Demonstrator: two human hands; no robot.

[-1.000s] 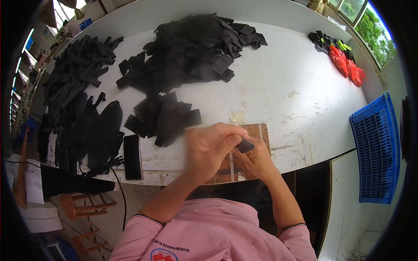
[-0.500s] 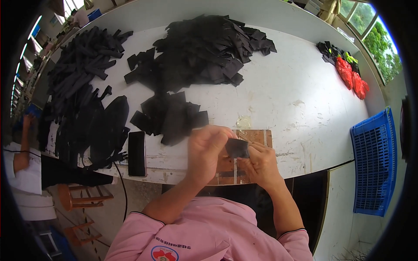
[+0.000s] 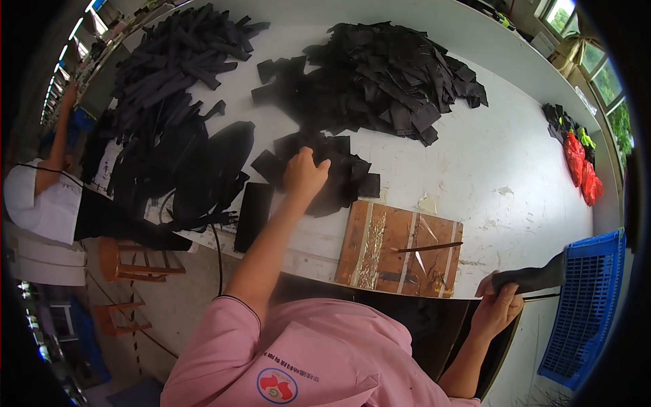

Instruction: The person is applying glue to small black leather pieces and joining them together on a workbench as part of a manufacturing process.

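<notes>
My left hand (image 3: 306, 173) is over the small pile of flat black fabric pieces (image 3: 349, 183) in the middle of the table, touching its top, with thumb and forefinger apart; its other fingers are mostly hidden. Off the table's right front edge, my right hand (image 3: 498, 311) grips a black fabric piece (image 3: 532, 277) that looks like a folded or rolled tube. This piece reaches toward the blue plastic basket (image 3: 586, 305). Between my hands, a brown wooden board (image 3: 363, 251) with strips of tape lies at the table's front edge. A thin dark stick (image 3: 430, 247) rests on it.
A big heap of black fabric pieces (image 3: 393, 81) lies farther back. Rolled black strips (image 3: 173, 74) and large black oval pieces (image 3: 220, 163) fill the left. A black flat rectangle (image 3: 253, 217) lies near the front. Red bags (image 3: 575, 159) stand far right. Another person (image 3: 44, 203) is at left.
My hands have parted from above the board. The left went to the small fabric pile; the right carried the black fabric piece right, to the basket. The view has shifted, and the board is uncovered.
</notes>
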